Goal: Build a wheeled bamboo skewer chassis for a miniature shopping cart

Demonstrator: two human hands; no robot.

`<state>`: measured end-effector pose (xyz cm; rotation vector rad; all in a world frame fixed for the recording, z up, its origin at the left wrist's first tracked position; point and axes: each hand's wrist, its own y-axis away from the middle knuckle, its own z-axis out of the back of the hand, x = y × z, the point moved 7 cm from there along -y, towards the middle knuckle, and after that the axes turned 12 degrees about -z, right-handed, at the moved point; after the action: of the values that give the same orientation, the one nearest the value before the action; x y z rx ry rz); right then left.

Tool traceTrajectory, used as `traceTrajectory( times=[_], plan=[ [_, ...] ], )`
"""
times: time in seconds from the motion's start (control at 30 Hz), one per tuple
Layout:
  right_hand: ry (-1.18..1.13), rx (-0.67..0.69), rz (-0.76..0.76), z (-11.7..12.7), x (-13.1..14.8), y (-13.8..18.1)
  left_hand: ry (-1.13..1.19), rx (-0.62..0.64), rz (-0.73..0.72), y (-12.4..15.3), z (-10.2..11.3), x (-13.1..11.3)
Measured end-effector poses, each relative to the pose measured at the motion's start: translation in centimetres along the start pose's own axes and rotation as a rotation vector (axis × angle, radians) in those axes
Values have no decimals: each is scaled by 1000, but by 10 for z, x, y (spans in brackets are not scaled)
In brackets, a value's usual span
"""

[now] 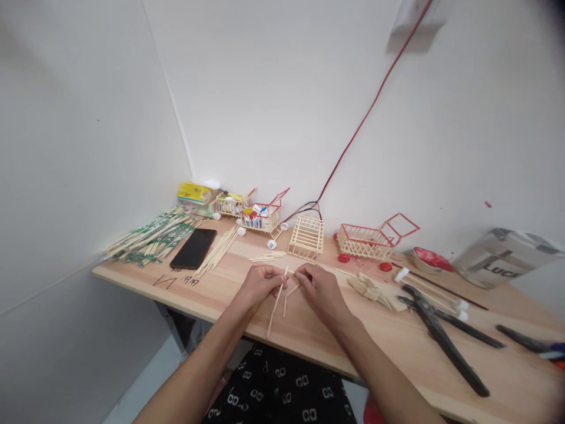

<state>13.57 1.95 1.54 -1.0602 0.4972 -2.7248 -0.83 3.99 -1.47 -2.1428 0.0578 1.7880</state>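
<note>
My left hand (pixel 261 284) is closed, thumb against fingers, on a thin wooden stick (pixel 276 306) that slants down toward the table's front edge. Just to its right, my right hand (pixel 316 287) pinches the upper end of a second, shorter stick (pixel 291 291), which looks bent or joined to another piece partway along. Behind the hands stands a bare stick frame (pixel 306 237) with slatted sides. A few short sticks (pixel 267 257) lie beyond my left hand.
Stick carts (pixel 261 220) with white wheels and a red-edged basket (pixel 364 240) line the wall. Left are a phone (pixel 194 248), loose sticks (pixel 217 252) and wrapped chopsticks (pixel 152 237). Right are black-handled pliers (pixel 441 330), wood scraps (pixel 373 290) and a bowl of red paint (pixel 432 260).
</note>
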Motion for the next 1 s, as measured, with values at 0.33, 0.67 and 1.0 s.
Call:
traceTrajectory(
  times=[0.33,0.67,1.0],
  plan=[
    [-11,-6,-8,1,1,0,7,0,-8,0,0,-1],
    [-19,-5,-4,0,0,0,3,1,4,0,0,-1],
    [-28,-3,-14,1,0,0,6,-9,0,-1,1,1]
  ],
)
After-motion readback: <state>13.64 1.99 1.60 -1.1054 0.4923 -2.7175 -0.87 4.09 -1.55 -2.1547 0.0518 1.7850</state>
